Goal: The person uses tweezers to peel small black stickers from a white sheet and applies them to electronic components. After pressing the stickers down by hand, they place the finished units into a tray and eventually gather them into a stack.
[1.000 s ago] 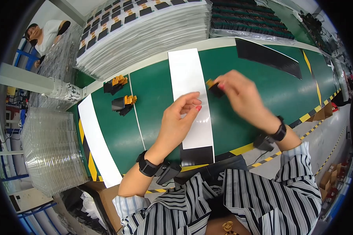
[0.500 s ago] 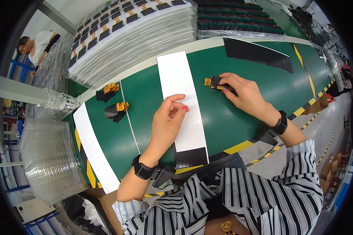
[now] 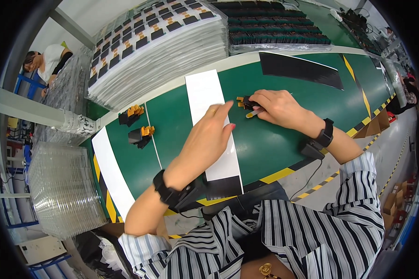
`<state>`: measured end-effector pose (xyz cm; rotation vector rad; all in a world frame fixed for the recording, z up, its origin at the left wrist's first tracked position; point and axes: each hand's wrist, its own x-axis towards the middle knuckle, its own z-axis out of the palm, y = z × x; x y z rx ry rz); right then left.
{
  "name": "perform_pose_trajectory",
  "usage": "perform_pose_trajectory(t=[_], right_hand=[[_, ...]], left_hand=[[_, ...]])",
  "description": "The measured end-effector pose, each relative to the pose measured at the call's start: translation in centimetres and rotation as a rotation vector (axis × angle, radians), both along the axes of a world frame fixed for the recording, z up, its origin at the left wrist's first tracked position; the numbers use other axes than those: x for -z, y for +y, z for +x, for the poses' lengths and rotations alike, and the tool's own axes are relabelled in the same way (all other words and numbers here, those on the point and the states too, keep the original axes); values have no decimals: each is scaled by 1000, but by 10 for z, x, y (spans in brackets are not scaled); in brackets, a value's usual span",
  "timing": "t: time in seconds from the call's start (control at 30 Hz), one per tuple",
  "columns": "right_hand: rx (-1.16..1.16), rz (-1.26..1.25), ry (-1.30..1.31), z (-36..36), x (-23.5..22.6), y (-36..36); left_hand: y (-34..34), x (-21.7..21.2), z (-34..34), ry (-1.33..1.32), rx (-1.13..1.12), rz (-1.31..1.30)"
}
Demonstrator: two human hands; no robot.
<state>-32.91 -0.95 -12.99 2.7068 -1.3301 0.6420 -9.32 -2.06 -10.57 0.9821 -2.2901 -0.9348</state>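
Note:
On the green bench top (image 3: 284, 144), my right hand (image 3: 277, 108) is closed, fingers bent down over a small bunch of black flat parts with orange flex cables (image 3: 243, 102). A slim stick with a yellow end (image 3: 251, 114) pokes out from under the same fingers; its thin other end shows behind the hand. My left hand (image 3: 209, 135) is over a long white strip (image 3: 202, 88), thumb and index finger apart, nothing seen between them. Farther left lie two more bunches of these parts, one at the back (image 3: 131, 115) and one nearer (image 3: 141, 136).
A tall stack of clear trays with black parts (image 3: 158, 60) stands behind the bench, beside rows of dark parts (image 3: 274, 25). A black strip (image 3: 302, 70) lies back right, a white strip (image 3: 114, 172) at left. Clear empty trays (image 3: 65, 186) are stacked left. A co-worker (image 3: 51, 63) sits far left.
My left hand has moved up and right, its curled fingers now extended. My right hand has shifted slightly left and turned lower over the parts; the stick's yellow end shows more.

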Motion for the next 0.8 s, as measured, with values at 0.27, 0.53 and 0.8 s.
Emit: perform_pose_trajectory(t=[0.27,0.53,0.8], right_hand=[[10,168,-185,-3,-2,-5],[-64,109,-136,-19,-1,-5],[68,296,-359,-12,2,-6]], left_hand=[[-37,28,-53,-33,138,-436],[-48,26,-61,-167,182,-316],[-55,34,-60,88,139,-107]])
